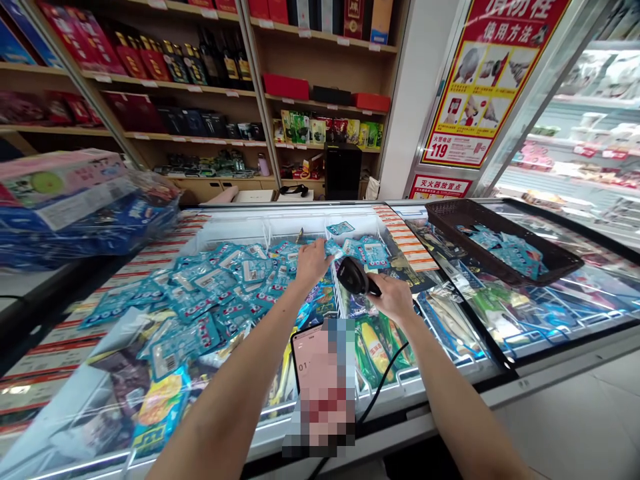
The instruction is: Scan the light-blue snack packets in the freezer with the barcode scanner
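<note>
My right hand (394, 298) is wrapped round the handle of a black barcode scanner (356, 275), whose head points towards my left hand. A black cable trails down from that side. My left hand (313, 261) is closed at the edge of a small blue packet (332, 249), just beyond the scanner's head; its fingertips are partly hidden. Many similar blue packets (215, 283) lie in a loose heap on the glass freezer top, mostly left of my hands. One more packet (341, 228) lies apart near the back.
A phone (313, 360), partly pixelated, stands before me. On the right, a brown basket (505, 267) holds several blue packets. Plastic-wrapped boxes (85, 200) sit at the left edge. Frozen corn (375, 347) shows inside the freezer. Shelves (325, 100) of goods line the back.
</note>
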Tool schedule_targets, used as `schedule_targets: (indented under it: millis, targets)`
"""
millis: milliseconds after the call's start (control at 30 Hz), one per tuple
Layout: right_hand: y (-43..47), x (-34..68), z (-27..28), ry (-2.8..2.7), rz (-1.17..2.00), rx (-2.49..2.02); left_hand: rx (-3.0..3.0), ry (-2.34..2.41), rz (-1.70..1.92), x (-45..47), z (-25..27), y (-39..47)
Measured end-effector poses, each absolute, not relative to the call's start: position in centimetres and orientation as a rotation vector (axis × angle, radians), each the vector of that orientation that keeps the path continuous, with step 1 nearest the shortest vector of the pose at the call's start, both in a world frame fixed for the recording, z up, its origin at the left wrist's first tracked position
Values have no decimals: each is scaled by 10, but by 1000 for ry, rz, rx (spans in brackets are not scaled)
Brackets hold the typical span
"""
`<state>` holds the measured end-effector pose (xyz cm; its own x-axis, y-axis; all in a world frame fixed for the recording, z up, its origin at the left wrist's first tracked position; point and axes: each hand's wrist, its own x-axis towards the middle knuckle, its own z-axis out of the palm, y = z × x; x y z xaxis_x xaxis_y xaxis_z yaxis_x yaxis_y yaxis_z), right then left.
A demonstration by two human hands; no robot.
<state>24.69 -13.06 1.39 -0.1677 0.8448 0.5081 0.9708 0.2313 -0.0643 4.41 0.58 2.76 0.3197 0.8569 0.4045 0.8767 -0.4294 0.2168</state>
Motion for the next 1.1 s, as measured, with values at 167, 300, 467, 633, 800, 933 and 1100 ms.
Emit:
schedule_targets:
  millis: [167,300,467,633,800,933,1100]
  targets:
    - [-131,243,15,-2079,-358,-1680,-2586,-1675,-1084,34,31,-10]
    - [-133,242,13,-2084,-358,-1642,-2692,-1774,-1204,24,31,-20]
    - [-135,243,9,-2097,-348,-1608,-2716,-1905,-1227,14,33,-34]
    - [-137,243,11,-2124,-337,-1568,-2746,-1904,-1201,10,38,-44]
    - [-139,244,13,-2140,-325,-1525,-2807,-1927,-1141,9,40,-53]
    - [-139,244,12,-2152,-336,-1491,-2800,-1946,-1152,6,38,-56]
    - [-139,243,10,-2159,-341,-1504,-2847,-1885,-1250,0,35,-55]
